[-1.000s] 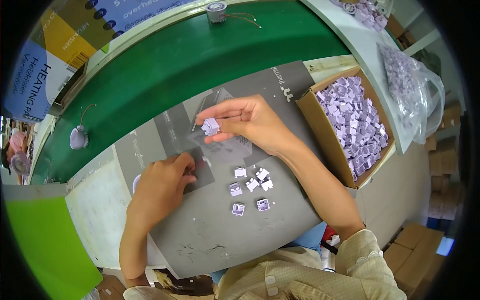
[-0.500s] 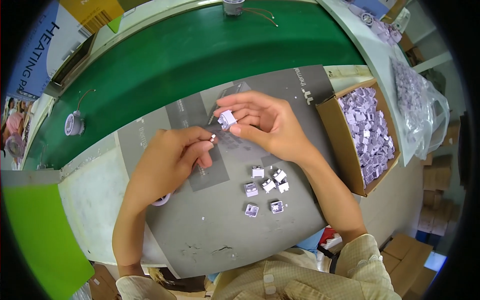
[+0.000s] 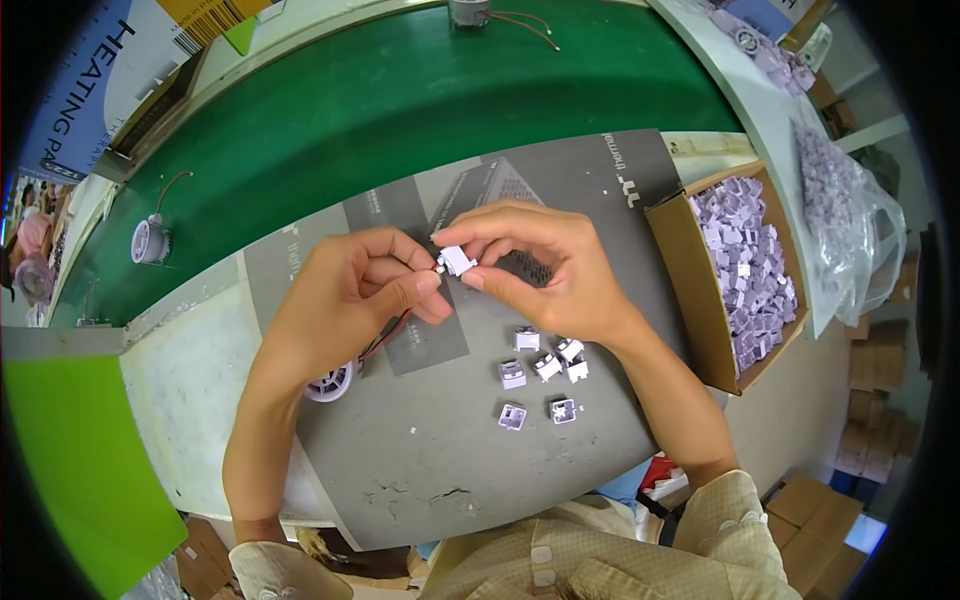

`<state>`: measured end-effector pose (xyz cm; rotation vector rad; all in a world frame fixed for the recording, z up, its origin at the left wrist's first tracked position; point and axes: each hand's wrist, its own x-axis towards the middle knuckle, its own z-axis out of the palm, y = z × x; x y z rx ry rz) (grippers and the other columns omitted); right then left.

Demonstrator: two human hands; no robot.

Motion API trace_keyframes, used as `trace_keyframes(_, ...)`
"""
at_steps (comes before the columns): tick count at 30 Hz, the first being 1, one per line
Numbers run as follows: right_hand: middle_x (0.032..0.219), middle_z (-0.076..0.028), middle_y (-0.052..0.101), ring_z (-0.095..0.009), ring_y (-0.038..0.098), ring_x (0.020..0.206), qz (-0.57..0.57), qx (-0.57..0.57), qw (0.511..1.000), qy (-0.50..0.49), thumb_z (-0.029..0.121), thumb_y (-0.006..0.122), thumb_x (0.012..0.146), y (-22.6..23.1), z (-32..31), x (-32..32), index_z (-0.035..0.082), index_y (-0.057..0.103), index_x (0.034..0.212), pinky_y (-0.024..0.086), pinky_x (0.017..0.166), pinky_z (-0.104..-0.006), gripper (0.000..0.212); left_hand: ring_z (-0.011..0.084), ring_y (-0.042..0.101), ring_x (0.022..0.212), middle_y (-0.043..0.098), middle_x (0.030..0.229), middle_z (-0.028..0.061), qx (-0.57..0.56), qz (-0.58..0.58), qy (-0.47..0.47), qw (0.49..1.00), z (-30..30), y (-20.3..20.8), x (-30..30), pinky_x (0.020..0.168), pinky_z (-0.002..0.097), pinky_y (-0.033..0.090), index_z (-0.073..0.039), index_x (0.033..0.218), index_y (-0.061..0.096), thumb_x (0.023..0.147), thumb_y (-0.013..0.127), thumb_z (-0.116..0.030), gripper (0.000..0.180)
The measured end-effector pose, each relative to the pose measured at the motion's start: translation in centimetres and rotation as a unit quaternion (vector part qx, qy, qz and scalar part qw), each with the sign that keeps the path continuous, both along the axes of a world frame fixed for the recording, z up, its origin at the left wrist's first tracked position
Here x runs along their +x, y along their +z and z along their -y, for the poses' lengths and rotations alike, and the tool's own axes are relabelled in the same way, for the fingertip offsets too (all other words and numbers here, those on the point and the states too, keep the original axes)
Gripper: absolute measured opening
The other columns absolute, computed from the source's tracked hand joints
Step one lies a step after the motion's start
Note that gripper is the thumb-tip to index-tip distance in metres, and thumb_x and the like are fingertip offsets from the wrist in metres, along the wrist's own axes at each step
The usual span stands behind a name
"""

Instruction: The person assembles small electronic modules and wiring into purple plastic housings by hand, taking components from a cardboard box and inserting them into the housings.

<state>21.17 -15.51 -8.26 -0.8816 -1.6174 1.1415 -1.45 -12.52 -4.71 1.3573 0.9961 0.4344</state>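
Above the grey mat [image 3: 400, 450], my two hands meet. My right hand [image 3: 565, 270] pinches a small lilac plastic housing [image 3: 457, 261] between thumb and fingertips. Against the housing's left side, the fingers of my left hand [image 3: 345, 300] close on a tiny white wire connector [image 3: 439, 268]; whether it is inside the housing I cannot tell. Red and black wires [image 3: 383, 340] run down from under that hand toward a round lilac fan-like part [image 3: 333, 384], partly hidden by my left wrist. Several more loose housings [image 3: 513, 375] lie on the mat below my right hand.
A cardboard box [image 3: 695, 290] full of lilac housings stands at the right, beside a clear plastic bag [image 3: 845, 220] of parts. Beyond the mat curves a green belt [image 3: 400, 120], carrying wired round parts at the left [image 3: 150, 242] and far edge [image 3: 468, 12].
My hands have come together, bringing the connector up against the housing. The wires and more of the round part now show beside my left wrist. The view has shifted slightly.
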Motion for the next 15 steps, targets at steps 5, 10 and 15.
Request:
trace_keyframes(5, 0.108, -0.012, 0.072, -0.017, 0.066, 0.089, 0.052, 0.085, 0.995, -0.021, -0.010, 0.072, 0.079, 0.03, -0.05, -0.20, 0.002, 0.074, 0.113, 0.054, 0.078, -0.0282, 0.036, 0.0078, 0.066, 0.073, 0.075, 0.085, 0.0113, -0.013, 0.028, -0.006, 1.000, 0.07, -0.12, 0.02, 0.057, 0.0221, 0.044, 0.002, 0.100, 0.065, 0.097, 0.066, -0.007, 0.010)
trace_keyframes(10, 0.098, -0.010, 0.072, -0.019, 0.067, 0.082, 0.016, 0.095, 0.995, -0.038, -0.008, 0.072, 0.078, -0.20, 0.02, -0.41, 0.004, 0.074, 0.113, 0.056, 0.074, -0.0299, 0.037, 0.0103, 0.068, 0.073, 0.075, 0.084, 0.0136, -0.024, 0.027, -0.021, 0.999, -0.05, 0.44, 0.35, 0.063, 0.0226, 0.047, 0.002, 0.099, 0.066, 0.096, 0.066, -0.007, 0.010)
trace_keyframes(15, 0.095, -0.011, 0.071, -0.018, 0.068, 0.082, -0.008, 0.051, 0.998, -0.025, -0.007, 0.072, 0.079, -0.17, 0.05, -0.35, 0.005, 0.074, 0.113, 0.056, 0.075, -0.0294, 0.036, 0.0075, 0.067, 0.074, 0.076, 0.085, 0.0119, -0.024, 0.031, -0.006, 0.999, 0.00, -0.05, -0.08, 0.056, 0.0212, 0.043, 0.002, 0.100, 0.066, 0.097, 0.067, -0.008, 0.011)
